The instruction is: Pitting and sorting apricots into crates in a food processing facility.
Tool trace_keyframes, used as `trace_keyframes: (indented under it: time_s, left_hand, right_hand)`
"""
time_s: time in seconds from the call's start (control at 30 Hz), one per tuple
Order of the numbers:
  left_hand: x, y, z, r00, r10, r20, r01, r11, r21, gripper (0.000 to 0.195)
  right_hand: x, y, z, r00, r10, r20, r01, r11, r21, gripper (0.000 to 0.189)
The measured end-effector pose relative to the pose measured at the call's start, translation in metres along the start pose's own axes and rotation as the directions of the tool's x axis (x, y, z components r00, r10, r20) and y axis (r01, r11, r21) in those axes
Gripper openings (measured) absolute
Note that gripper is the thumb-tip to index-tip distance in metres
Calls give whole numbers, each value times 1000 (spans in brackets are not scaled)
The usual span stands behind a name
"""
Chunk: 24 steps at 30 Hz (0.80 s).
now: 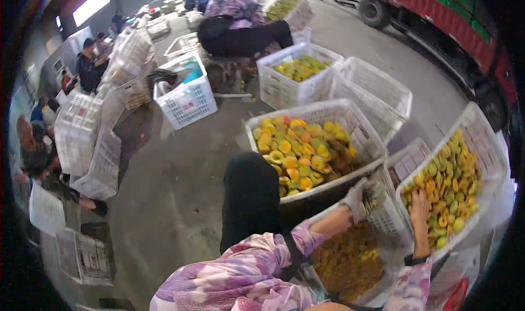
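My left hand (356,201), in a pale glove, is over the side of a white plastic crate with a brown mass (348,266), perhaps fruit pits. Blur hides whether its fingers hold anything. My bare right hand (420,207) reaches into a tilted white crate (486,147) at the right. Its fingertips touch yellow-green fruit (453,188), apparently apricots or peaches, and are partly hidden among them. Beyond my left hand, a wide white crate (320,192) holds halved yellow and orange fruit (299,147), many with their hollows showing.
A person in dark trousers (242,36) sits ahead, behind a crate of fruit (266,79). Another white crate (371,87) stands beside it. A crate with a teal item (184,102) is farther left. Stacked crates (78,134) and people line the left; a red truck (455,16) stands right.
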<state>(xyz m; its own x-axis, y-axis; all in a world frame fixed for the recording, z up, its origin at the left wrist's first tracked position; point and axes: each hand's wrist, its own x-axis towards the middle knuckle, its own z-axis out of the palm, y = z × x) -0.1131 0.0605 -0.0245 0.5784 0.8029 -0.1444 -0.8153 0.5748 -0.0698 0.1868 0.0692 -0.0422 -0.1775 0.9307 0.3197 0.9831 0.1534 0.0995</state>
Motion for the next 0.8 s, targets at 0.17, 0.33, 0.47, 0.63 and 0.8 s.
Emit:
trace_keyframes:
  time_s: [0.17, 0.33, 0.47, 0.63, 0.8]
  left_hand:
    - [-21, -19, 28, 994, 13, 110, -27, 991, 133, 22]
    - [-3, -11, -14, 995, 100, -25, -93, 977, 192, 19]
    - [-12, -34, 13, 990, -38, 133, -11, 936, 352, 42]
    - [-36, -14, 35, 998, -53, 37, 43, 972, 232, 48]
    - [-36, 0, 33, 989, 142, 36, -146, 931, 335, 37]
  right_hand:
    - [-21, 30, 2, 976, 179, -122, -172, 983, 65, 46]
    - [5, -29, -69, 834, 481, 271, -313, 8, 950, 35]
    - [-22, -105, -115, 874, 173, 454, -459, -14, 888, 29]
    - [-4, -160, -94, 969, 244, -43, -64, 414, 908, 31]
    - [-11, -184, -120, 795, 524, -306, -134, 644, 754, 29]
